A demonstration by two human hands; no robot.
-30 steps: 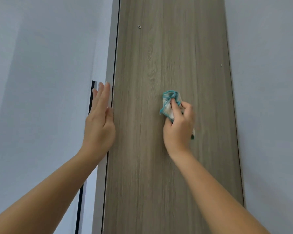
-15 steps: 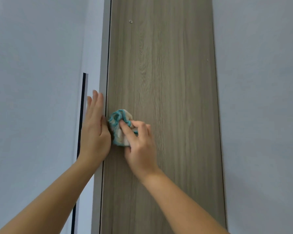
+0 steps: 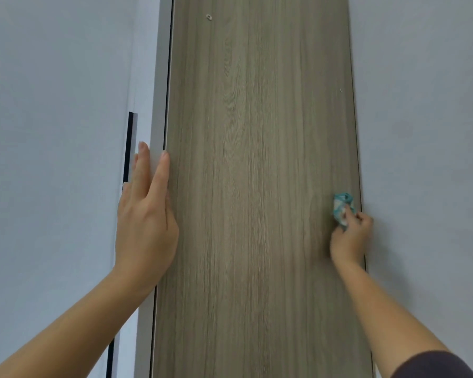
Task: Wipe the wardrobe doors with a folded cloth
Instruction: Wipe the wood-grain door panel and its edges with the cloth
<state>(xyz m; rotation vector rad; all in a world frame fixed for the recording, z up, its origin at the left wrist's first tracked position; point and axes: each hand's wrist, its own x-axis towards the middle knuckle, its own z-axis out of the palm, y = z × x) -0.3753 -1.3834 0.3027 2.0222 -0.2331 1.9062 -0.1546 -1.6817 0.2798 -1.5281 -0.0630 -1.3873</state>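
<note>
Wiping the door with the cloth, bunched in the curled fingers of the right hand and pressed to the wood just inside the right edge, beside the wall. Bracing with the left hand, laid flat with fingers straight on the pale frame at the door's left edge, gripping nothing.

Carried across in the last half second: from tight against the left hand at the left edge to the far right edge, at much the same height in view. A second ago, held near the middle of the panel. Bracing on the left unchanged throughout.

Read as one full-width horizontal stroke just completed, part of a side-to-side pattern, with the band at hand height now covered from edge to edge. Not shown wiped: the upper panel near the small fitting, and the lower panel toward the bottom of view.

Likely next: returning leftward along a fresh band. Worth watching: running the cloth past the edge onto the wall. Also noted: crumpled rather than neatly folded, so probably giving less flat contact with the wood.
</note>
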